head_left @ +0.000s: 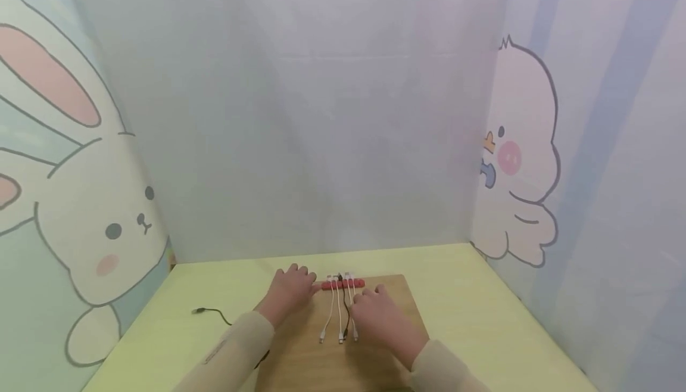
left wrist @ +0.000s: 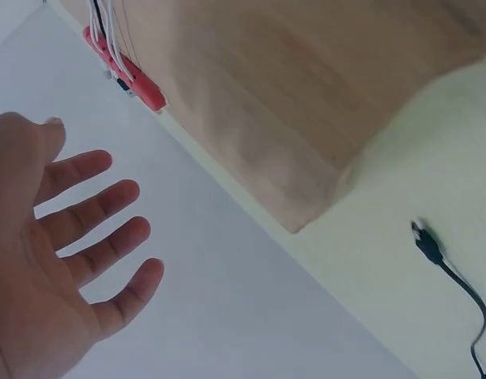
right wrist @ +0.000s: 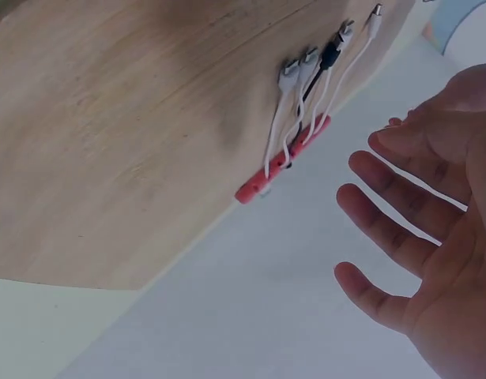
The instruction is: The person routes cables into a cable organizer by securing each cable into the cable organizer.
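Observation:
A red cable holder (head_left: 360, 283) lies along the far edge of a wooden board (head_left: 305, 350). Several short white cables (head_left: 340, 311) and a black cable (head_left: 345, 302) run through its slots, their near ends lying on the board. My left hand (head_left: 292, 289) is by the holder's left end; the left wrist view shows its fingers (left wrist: 92, 213) spread, gripping nothing. On the other side, my right hand (head_left: 377, 314) hovers beside the rightmost white cable. Its fingers (right wrist: 385, 229) look loosely bent in the right wrist view, with no object visible between them.
A loose black cable (head_left: 214, 310) lies on the pale yellow table (head_left: 461, 296) left of the board, partly hidden by the left arm; its connector (left wrist: 428, 246) shows in the left wrist view. Cloth walls with a rabbit (head_left: 91, 249) and a white bird (head_left: 527, 142) surround the table.

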Demonstrator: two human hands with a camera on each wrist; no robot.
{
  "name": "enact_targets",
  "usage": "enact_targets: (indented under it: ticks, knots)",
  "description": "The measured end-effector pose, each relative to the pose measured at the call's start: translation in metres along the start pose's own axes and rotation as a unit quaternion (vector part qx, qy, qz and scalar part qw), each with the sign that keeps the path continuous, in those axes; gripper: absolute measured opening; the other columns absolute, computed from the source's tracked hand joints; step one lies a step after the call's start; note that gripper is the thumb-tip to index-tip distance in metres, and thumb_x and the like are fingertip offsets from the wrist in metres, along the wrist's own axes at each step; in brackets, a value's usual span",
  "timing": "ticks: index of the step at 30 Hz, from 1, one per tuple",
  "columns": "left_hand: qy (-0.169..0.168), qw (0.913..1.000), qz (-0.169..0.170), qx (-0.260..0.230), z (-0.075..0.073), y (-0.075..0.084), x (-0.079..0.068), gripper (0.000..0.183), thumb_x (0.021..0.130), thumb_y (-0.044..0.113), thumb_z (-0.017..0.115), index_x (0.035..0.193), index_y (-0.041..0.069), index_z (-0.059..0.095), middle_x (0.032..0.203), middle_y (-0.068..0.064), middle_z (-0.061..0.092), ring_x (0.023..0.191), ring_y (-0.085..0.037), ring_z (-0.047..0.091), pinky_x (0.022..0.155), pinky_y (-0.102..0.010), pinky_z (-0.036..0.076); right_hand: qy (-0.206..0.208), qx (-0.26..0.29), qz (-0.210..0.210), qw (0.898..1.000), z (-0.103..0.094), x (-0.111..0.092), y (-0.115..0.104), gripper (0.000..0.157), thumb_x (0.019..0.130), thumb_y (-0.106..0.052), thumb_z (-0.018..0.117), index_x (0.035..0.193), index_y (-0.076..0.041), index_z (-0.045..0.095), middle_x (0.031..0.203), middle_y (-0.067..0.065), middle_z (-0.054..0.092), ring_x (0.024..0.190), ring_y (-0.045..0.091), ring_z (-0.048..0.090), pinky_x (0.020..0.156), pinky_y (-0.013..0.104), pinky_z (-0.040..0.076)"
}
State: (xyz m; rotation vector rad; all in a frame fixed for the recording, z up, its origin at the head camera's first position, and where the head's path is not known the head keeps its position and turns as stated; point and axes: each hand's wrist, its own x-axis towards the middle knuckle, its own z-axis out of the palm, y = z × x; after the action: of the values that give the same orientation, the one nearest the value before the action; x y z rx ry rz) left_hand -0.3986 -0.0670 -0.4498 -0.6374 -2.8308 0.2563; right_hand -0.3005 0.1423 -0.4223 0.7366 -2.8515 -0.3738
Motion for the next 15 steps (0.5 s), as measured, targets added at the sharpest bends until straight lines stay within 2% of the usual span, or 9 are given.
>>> enact_targets:
  ticks: [4, 7, 12, 15]
  knots:
    - [0.034, 0.9992, 0.013, 0.017, -0.004, -0.006, -0.019, 0.03, 0.091, 0.048, 0.063, 0.093, 0.018, 0.066, 0.082, 0.0, 0.061, 0.08, -0.021, 0.057, 0.072, -0.049, 0.053, 0.0, 0.02, -0.006, 1.0, -0.005, 0.007, -0.003, 0.008, 0.08, -0.024, 0.073, 0.087, -0.021, 0.069, 0.084, -0.006, 0.063, 0.079, 0.015, 0.056, 0.082, 0.045, 0.047]
    - [0.05, 0.9985, 0.01, 0.019, -0.009, -0.015, -0.029, 0.028, 0.091, 0.046, 0.065, 0.088, 0.018, 0.064, 0.077, 0.0, 0.059, 0.075, -0.02, 0.055, 0.068, -0.047, 0.052, 0.009, 0.02, -0.021, 1.0, -0.009, 0.013, -0.008, 0.006, 0.082, -0.021, 0.071, 0.087, -0.022, 0.069, 0.086, -0.007, 0.064, 0.082, 0.014, 0.059, 0.084, 0.046, 0.048]
    - [0.044, 0.999, -0.008, 0.008, -0.017, -0.037, -0.044, 0.022, 0.092, 0.038, 0.064, 0.086, 0.017, 0.063, 0.076, 0.0, 0.056, 0.072, -0.02, 0.052, 0.063, -0.043, 0.047, 0.017, 0.024, -0.045, 0.999, -0.015, 0.025, -0.022, 0.005, 0.083, -0.021, 0.07, 0.082, -0.023, 0.066, 0.082, -0.009, 0.062, 0.079, 0.012, 0.059, 0.079, 0.041, 0.047]
    - [0.038, 0.9992, -0.013, 0.002, -0.02, -0.051, -0.052, 0.019, 0.093, 0.034, 0.065, 0.087, 0.016, 0.063, 0.075, 0.0, 0.054, 0.069, -0.02, 0.049, 0.06, -0.041, 0.044, 0.012, 0.025, -0.055, 0.998, -0.018, 0.034, -0.032, 0.01, 0.082, -0.019, 0.073, 0.082, -0.024, 0.065, 0.081, -0.01, 0.062, 0.082, 0.01, 0.059, 0.084, 0.041, 0.048]
